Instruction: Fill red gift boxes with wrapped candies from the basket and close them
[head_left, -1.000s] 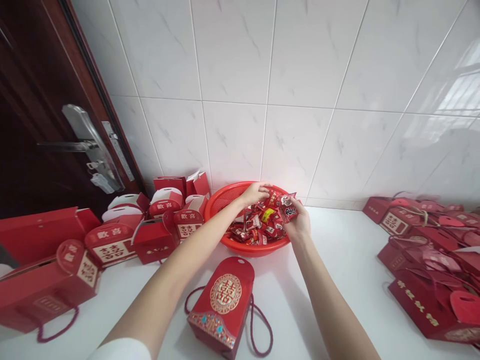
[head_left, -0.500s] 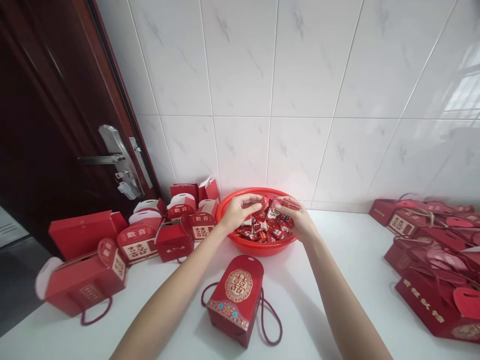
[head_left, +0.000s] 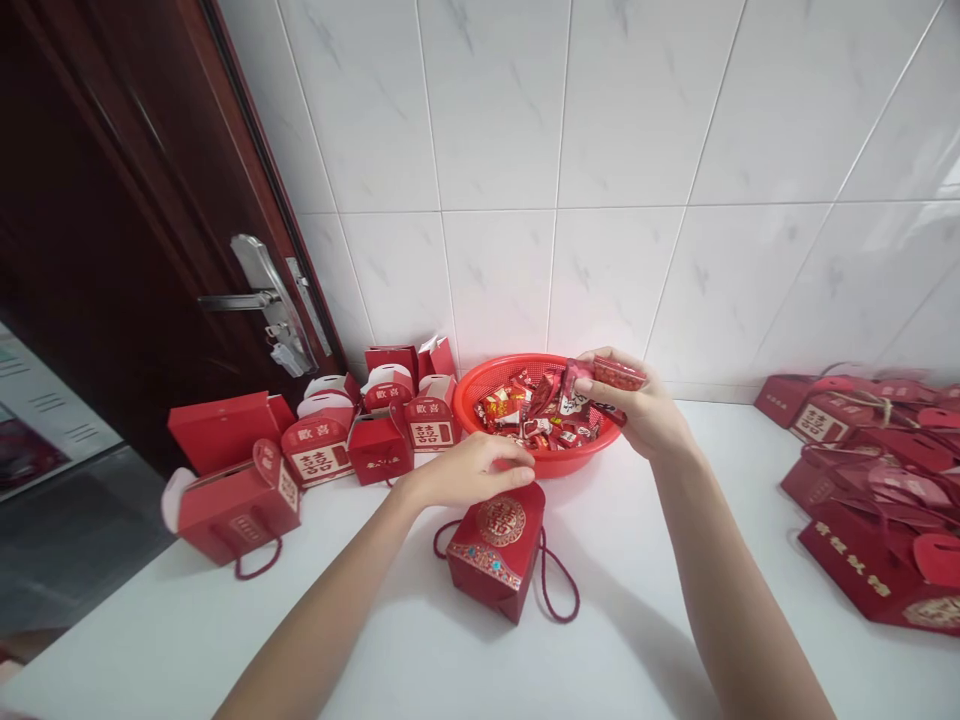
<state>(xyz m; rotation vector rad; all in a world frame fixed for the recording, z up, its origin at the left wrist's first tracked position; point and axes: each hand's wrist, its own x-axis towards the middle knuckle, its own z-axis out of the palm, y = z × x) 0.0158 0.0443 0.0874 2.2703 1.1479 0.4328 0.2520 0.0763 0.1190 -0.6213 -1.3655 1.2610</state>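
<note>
Through the head camera I saw the box (head_left: 499, 540) on the worktop (head_left: 600, 665), in front of me, just on the near side of the red basket (head_left: 555, 464). My left hand (head_left: 469, 470) was at its far end and covered a part of its flap. Between the thumb and the other fingers there was a small gap, but I cannot tell if they pinched the flap or only were above it. The box pointed its flap toward the basket, and its bottom toward me. The long axis of its printed face went away from me, leaning a little to the right. One cord (head_left: 562, 580) made a loop on the right side.

My right hand (head_left: 646, 405) was over the right side of the basket, its fingers pinching some red packets (head_left: 619, 375). How many, I could not count, because the hand hid their ends. It also hid a part of the rim and some of the sweets (head_left: 510, 405). The right boxes (head_left: 847, 570) were cut by the picture edge, and both forearms by the bottom.
</note>
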